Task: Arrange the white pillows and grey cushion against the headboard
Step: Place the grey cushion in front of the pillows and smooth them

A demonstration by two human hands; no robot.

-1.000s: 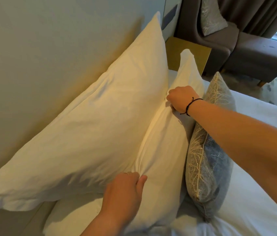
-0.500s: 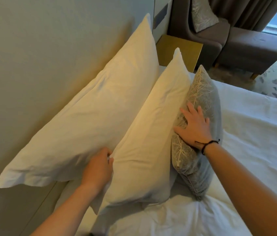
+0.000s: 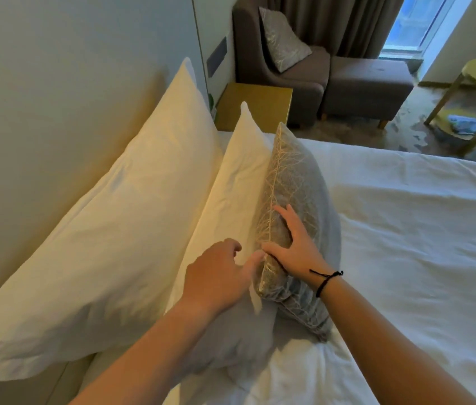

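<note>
- 2 white pillows and 1 grey cushion stand on edge in a row on the white bed sheet, stacked from the headboard outward.
- The large white pillow leans directly on the headboard, to the left of both hands.
- The smaller white pillow leans on the large one; its lower part lies under the left forearm.
- The grey cushion, with a pale leaf-vein pattern, stands upright against the smaller pillow, on its outer side.
- The right hand rests open on the cushion: fingers spread over its outer face, thumb hooked over the top seam, so the cushion's upper edge sits in a loose clasp.
- A black cord bracelet circles the right wrist.
- The left hand is blurred; it hovers half open at the seam between the smaller pillow and the cushion, fingertips touching or nearly touching the cushion's edge just beside the right thumb. It holds nothing.
- Beyond the hands, past the far pillow tips, stands a yellow bedside table, then a brown armchair carrying a patterned cushion, with a brown ottoman beside it.
</note>
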